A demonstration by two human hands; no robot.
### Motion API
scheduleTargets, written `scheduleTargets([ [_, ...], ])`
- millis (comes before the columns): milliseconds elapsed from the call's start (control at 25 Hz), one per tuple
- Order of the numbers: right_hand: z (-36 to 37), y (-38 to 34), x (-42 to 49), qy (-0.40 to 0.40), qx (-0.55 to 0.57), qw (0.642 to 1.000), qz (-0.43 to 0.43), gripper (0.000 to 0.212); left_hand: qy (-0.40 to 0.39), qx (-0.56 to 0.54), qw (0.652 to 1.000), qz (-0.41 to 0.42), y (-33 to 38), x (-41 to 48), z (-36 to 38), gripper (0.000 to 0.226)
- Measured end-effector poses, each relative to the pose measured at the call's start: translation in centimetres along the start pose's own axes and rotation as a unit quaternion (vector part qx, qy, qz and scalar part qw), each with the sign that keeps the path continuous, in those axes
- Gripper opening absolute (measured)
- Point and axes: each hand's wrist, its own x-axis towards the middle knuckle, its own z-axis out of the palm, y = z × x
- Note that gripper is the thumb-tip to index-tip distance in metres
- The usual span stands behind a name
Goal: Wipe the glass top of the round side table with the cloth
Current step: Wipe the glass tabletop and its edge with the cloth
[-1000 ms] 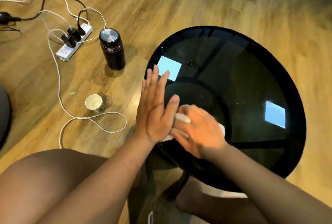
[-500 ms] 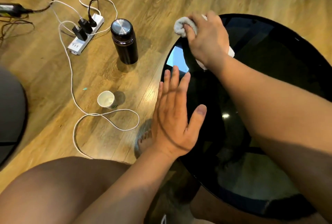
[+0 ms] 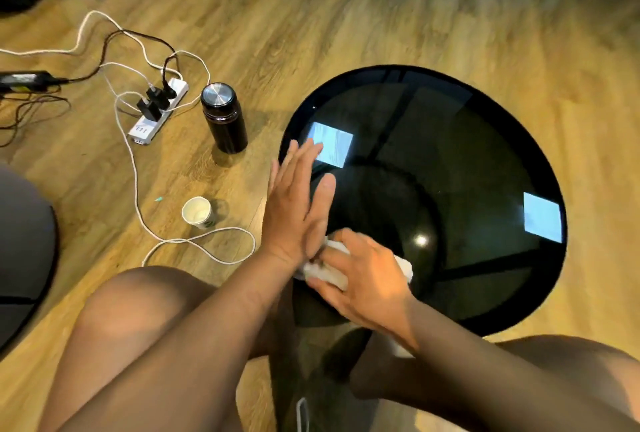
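Note:
The round side table's dark glass top [image 3: 450, 171] fills the right half of the head view and reflects two bright squares. A white cloth [image 3: 403, 267] lies bunched on the glass near its front left edge. My right hand [image 3: 367, 279] covers the cloth and grips it, with fingers above and thumb below its left end. My left hand [image 3: 298, 209] stands at the table's left rim, fingers straight and together, its heel touching the cloth's left end.
On the wooden floor left of the table stand a black bottle with a metal lid [image 3: 225, 119] and a paper cup [image 3: 197, 213]. A white power strip [image 3: 157, 112] with plugs and loose cables [image 3: 135, 171] lies further left. My bare knees fill the bottom.
My right hand has drawn the cloth from the table's far left rim back to the near left edge, beside my left hand. My left hand has stayed at the rim.

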Motion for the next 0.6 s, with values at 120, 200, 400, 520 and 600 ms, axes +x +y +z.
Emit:
scheduleTargets([
  [120, -1.6, -0.2, -4.3, -0.028, 0.073, 0.996, 0.037, 0.041, -0.054, -0.082, 0.994, -0.053, 3.1, -2.2, -0.2, 0.040],
  [200, -4.1, -0.1, -4.9, 0.025, 0.261, 0.956, 0.130, 0.043, -0.106, -0.154, 0.973, -0.132, 4.7, -3.5, 0.3, 0.041],
  [400, -9.5, 1.2, -6.1, 0.161, 0.579, 0.741, 0.300, 0.026, -0.258, -0.273, 0.907, -0.194, 8.5, -6.2, 1.8, 0.037],
  [520, -10.3, 1.8, -7.1, 0.177, 0.546, 0.732, 0.367, 0.020, -0.212, -0.212, 0.941, -0.160, 9.9, -6.5, 2.2, 0.032],
  [600, -10.6, 2.8, -7.9, 0.194, 0.560, 0.705, 0.391, 0.021, -0.173, -0.202, 0.948, -0.173, 10.6, -6.2, 2.2, 0.010],
])
